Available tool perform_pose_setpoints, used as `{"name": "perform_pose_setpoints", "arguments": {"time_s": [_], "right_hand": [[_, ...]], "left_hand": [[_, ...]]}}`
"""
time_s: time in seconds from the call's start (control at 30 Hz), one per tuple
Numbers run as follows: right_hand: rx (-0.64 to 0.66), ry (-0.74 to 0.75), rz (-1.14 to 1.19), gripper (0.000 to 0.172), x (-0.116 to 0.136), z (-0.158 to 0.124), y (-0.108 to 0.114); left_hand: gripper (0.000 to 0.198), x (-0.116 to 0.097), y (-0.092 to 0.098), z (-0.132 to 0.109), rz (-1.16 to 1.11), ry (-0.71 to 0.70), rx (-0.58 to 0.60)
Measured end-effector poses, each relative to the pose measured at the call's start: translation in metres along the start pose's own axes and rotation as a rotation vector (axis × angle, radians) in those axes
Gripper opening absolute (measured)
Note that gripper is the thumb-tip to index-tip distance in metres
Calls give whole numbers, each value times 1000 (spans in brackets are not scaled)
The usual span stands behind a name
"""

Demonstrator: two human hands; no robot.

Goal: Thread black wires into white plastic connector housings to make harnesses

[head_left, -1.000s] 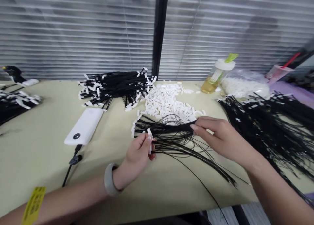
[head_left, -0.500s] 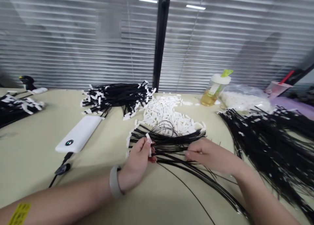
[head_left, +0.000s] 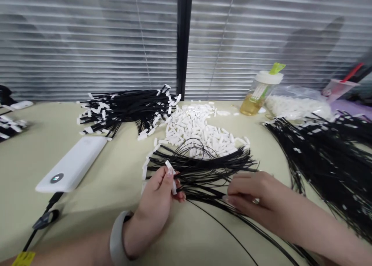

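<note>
Right hand (head_left: 255, 192) has moved nearer, grip unclear; left hand (head_left: 157, 198) pinches one white strip (head_left: 174, 186).

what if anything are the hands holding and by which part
Left hand holds black cables by their white ends. Right hand is at the cables; any hold cannot be told.

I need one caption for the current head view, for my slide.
Left hand holding a white piece, right hand at black wires, before a pile of white pieces.
</note>
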State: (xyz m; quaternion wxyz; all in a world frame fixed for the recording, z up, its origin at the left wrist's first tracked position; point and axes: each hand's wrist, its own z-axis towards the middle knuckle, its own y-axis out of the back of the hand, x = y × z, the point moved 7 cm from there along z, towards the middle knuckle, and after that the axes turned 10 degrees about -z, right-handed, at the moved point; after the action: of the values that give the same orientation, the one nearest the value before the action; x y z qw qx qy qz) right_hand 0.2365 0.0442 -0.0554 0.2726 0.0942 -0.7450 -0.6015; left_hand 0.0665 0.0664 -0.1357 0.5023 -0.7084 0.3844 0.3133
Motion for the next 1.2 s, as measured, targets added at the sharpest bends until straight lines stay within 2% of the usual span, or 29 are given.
{"name": "perform_pose_setpoints", "arguments": {"time_s": [0.17,0.3,0.5,0.77,0.97,1.2], "right_hand": [[19,-68,-29,24,3,-3,-9],[37,-54,-1,19,15,4,-24],[-30,-27,57,22,24,11,-34],[-129,64,-254,16,23,6,-41],[-178,128,-300,17,31,3,-38],[-207,156,-230,17,30,5,-37]], "left_hand": [[17,2,-1,1,58,-9,42],[18,1,-6,-6,249,-26,146],[20,-5,-14,-16,515,-42,234],[19,-3,-17,-14,537,-23,267],[19,-4,-16,-14,516,-15,214],[19,-2,-19,-13,463,35,240]]}}
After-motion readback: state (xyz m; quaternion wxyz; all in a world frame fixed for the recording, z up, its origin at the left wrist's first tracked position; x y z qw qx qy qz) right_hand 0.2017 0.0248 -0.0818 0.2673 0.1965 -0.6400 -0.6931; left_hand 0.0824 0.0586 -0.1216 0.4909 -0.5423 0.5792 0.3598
